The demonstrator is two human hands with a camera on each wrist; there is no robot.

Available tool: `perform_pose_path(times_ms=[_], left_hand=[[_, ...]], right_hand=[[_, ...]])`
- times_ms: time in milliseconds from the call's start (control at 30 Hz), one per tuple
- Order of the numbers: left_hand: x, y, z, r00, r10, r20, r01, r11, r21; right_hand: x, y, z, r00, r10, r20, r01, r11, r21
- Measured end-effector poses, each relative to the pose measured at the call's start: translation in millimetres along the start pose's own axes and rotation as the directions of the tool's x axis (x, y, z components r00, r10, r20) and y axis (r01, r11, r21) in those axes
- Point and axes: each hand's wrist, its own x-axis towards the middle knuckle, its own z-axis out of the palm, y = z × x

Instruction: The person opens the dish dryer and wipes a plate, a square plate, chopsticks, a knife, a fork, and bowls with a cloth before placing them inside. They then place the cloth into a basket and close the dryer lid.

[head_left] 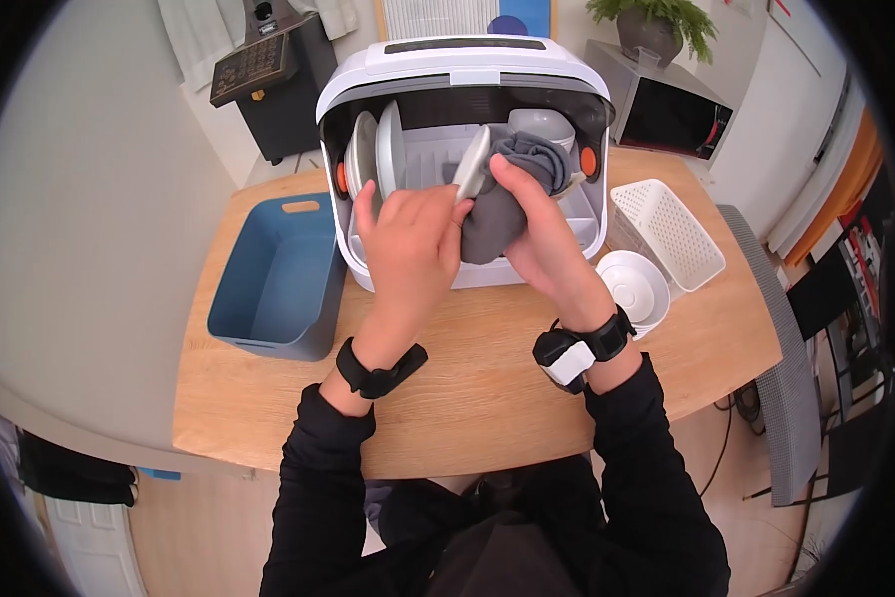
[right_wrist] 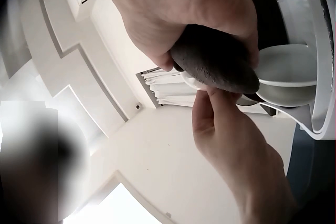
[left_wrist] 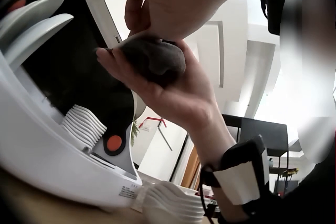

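Observation:
My left hand (head_left: 407, 244) pinches the edge of a white plate (head_left: 474, 159), which stands on edge in front of the open dish cabinet. In my right hand (head_left: 549, 244) is a bunched dark grey cloth (head_left: 495, 221), pressed against the plate, with the thumb along the near side. In the left wrist view the cloth (left_wrist: 157, 61) sits in the right palm and hides most of the plate. Seen from the right wrist, the left fingers (right_wrist: 203, 111) meet the plate's rim just below the cloth (right_wrist: 215, 58).
Behind the hands stands the white dish cabinet (head_left: 457, 62), lid raised, with upright plates (head_left: 392, 149) at left and a bowl (head_left: 542, 125) at right. A blue bin (head_left: 278, 269) is on the table's left. Stacked white bowls (head_left: 634, 289) and a perforated white basket (head_left: 669, 234) stand right.

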Motion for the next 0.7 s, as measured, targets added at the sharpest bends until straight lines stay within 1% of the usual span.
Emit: perform_pose_path(times_ms=[67,167,200,267,367,467,500,533,567,600,633,667,700], left_hand=[[-0.2,0.8,3.1,0.988,0.154,-0.001,-0.15,0.968,0.202],[-3.0,-1.3,4.0,0.962,0.255,0.098,-0.272,0.861,0.429],[-4.8,-2.1,4.8,0.955,0.27,0.121,-0.295,0.859,0.418],[-6.9,-2.7,7.2,0.94,0.299,0.164,-0.34,0.855,0.392],[-3.7,-4.1,5.3,0.933,0.334,0.138,-0.361,0.862,0.357],[4.5,-4.9,-3.9,0.939,0.326,0.112,-0.339,0.932,0.131],[6.7,-8.4,-6.6,0.97,0.232,0.07,-0.234,0.972,0.023],[9.8,-13.2,-9.3,0.99,0.132,0.037,-0.129,0.988,-0.089],[12.5,-16.3,-10.4,0.999,0.03,0.016,-0.026,0.979,-0.204],[12.9,-17.6,-9.3,0.98,-0.167,0.107,0.195,0.917,-0.347],[11.6,-19.3,-7.7,0.913,-0.341,0.224,0.407,0.79,-0.458],[12.0,-19.0,-7.5,0.804,-0.476,0.356,0.593,0.607,-0.529],[12.2,-16.5,-6.7,0.766,-0.508,0.395,0.634,0.493,-0.596]], right_hand=[[2.3,-0.5,-4.1,0.996,0.084,0.028,-0.087,0.992,0.09],[1.2,-12.1,-4.2,0.994,0.108,-0.007,-0.108,0.994,0.032],[2.0,-10.8,-9.0,0.995,0.078,-0.063,-0.083,0.993,-0.079],[4.7,-6.8,-18.3,0.987,-0.003,-0.164,-0.047,0.952,-0.302],[5.0,-4.7,-19.0,0.972,-0.134,-0.194,0.07,0.949,-0.306],[12.0,-0.2,-29.2,0.965,-0.17,-0.201,0.097,0.939,-0.329],[13.2,-1.5,-33.1,0.97,-0.143,-0.199,0.069,0.939,-0.338],[14.2,-3.9,-36.8,0.973,-0.117,-0.197,0.042,0.937,-0.347],[15.0,-5.8,-37.7,0.976,-0.092,-0.195,0.017,0.935,-0.356],[14.8,-6.1,-37.6,0.984,-0.077,-0.158,0.014,0.93,-0.366],[13.5,-6.2,-36.9,0.991,-0.06,-0.121,0.01,0.926,-0.378],[12.5,-6.3,-36.2,0.996,-0.042,-0.082,0.007,0.92,-0.391],[12.3,-5.3,-34.1,0.998,-0.045,-0.047,0.023,0.92,-0.392]])
